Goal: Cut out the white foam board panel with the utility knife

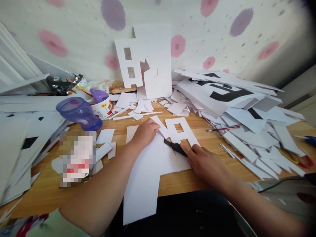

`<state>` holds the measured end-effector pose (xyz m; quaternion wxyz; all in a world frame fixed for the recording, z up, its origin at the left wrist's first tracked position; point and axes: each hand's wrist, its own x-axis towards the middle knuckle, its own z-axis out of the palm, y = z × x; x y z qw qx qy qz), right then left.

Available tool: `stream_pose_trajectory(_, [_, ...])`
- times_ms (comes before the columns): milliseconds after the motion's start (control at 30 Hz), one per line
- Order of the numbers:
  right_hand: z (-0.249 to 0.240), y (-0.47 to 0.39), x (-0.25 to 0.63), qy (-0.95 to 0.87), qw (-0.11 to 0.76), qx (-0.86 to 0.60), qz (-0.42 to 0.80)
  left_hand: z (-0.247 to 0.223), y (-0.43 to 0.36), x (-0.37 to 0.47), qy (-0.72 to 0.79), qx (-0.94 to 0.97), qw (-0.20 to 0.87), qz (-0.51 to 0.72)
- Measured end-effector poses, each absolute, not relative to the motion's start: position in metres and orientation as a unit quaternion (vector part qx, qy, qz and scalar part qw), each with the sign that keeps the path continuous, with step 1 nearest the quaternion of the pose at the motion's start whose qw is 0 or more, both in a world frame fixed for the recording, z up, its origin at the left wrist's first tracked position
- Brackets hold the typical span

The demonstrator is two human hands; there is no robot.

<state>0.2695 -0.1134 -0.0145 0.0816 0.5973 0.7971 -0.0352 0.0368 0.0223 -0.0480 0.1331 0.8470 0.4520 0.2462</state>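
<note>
On the wooden table lies a white board (pixel 145 174) with window-like square holes cut near its right end; its lower part sticks out past the table's front edge. My left hand (pixel 145 133) presses on the board's upper part, its fingers bent together near a narrow strip. In my right hand (pixel 203 163) is a black utility knife (pixel 175 145), gripped by its handle. The knife lies low over the board, left of the square holes. Whether its blade touches the board, I cannot tell.
A cut white board (pixel 159 59) leans on the wall. Paper scraps (pixel 177 108) and boards with black shapes (pixel 217 92) pile at right, near a pencil (pixel 223 128) and scissors (pixel 302 161). At left stand a purple cup (pixel 79 112), a paper tub (pixel 103 107) and more boards (pixel 14 138).
</note>
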Motion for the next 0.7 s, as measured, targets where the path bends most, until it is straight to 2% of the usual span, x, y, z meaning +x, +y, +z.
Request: stream_pose_trajectory(700, [-0.0121,-0.1227,0.2648,0.787,0.094,0.610,-0.004,-0.0461,0.0198,0.0369,0.438,0.866,0.101,0.218])
